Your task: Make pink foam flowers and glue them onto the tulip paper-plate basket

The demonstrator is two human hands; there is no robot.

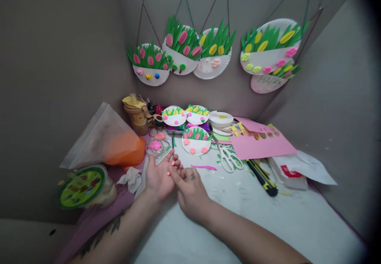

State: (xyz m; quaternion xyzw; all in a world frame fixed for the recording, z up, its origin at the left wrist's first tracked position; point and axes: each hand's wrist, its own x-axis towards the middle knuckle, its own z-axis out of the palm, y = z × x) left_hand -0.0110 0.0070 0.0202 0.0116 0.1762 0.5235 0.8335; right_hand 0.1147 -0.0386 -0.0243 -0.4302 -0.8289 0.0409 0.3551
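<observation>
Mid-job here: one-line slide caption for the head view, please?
Right hand bent over small pink pieces in the open left hand, a flowered paper plate beyond.

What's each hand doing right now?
Left hand: open, palm up, small pink pieces there.
Right hand: curled at the left palm; whether holding anything can't be told.

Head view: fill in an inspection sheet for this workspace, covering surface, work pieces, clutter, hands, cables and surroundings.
Surface: pale tabletop, faint marks on it.
Work pieces: small pink bits at the left hand; decorated plate just beyond the hands.
Clutter: scissors, cutter, pink paper, tissue, lidded tub.
Hands: left palm up, fingers slightly curled; right hand reaches over to it, thumb by a pink bit; whether it grips one is unclear.
Cables: nothing seen.
Surroundings: grey wall behind, with hanging plates bearing green leaves and flowers.
</observation>
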